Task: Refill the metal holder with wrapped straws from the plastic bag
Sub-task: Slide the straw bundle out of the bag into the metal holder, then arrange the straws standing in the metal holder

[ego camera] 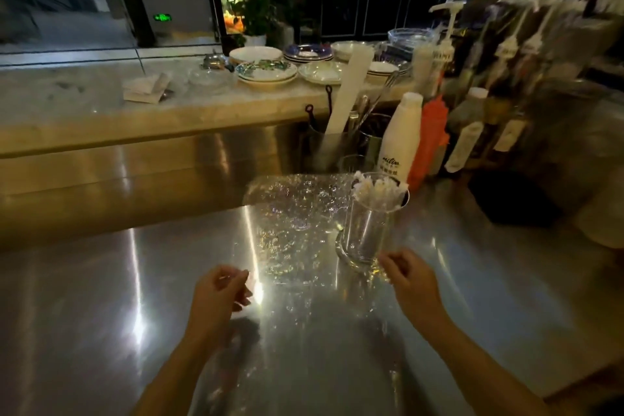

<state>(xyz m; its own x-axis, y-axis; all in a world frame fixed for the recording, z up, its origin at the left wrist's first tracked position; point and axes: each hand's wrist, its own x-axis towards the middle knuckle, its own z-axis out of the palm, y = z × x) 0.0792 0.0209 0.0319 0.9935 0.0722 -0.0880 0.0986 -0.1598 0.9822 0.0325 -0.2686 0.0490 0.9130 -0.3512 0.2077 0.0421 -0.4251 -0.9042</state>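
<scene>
A wide stainless-steel bench (pixel 101 314) fills the lower part of the view, with a raised marble ledge (pixel 84 101) behind it. On the bench lies a clear, crinkled plastic bag (pixel 290 213), flattened and stretching from the back edge toward the person; nothing can be made out inside it.

At the right, a crowded group of pump bottles (pixel 506 54) with hanging labels stands beside a white bottle (pixel 400 142) and an orange squeeze bottle (pixel 430 135). Just left of these, a dark utensil pot (pixel 320 149) holds a tall white sleeve, a whisk and other handles. On the ledge sit stacks of plates (pixel 266 73).

The holder (pixel 368 230) stands upright on the bench at the bag's right edge; it looks shiny and see-through here. Wrapped straws (pixel 376 189) fill its mouth, their white paper ends fanned above the rim.

The right hand (pixel 408 277) hovers just beside the holder's base, fingers loosely curled and gripping nothing visible. The left hand (pixel 221 294) hangs above the near end of the bag, thumb and fingertips pinched together; whether it has hold of the thin film cannot be told.
</scene>
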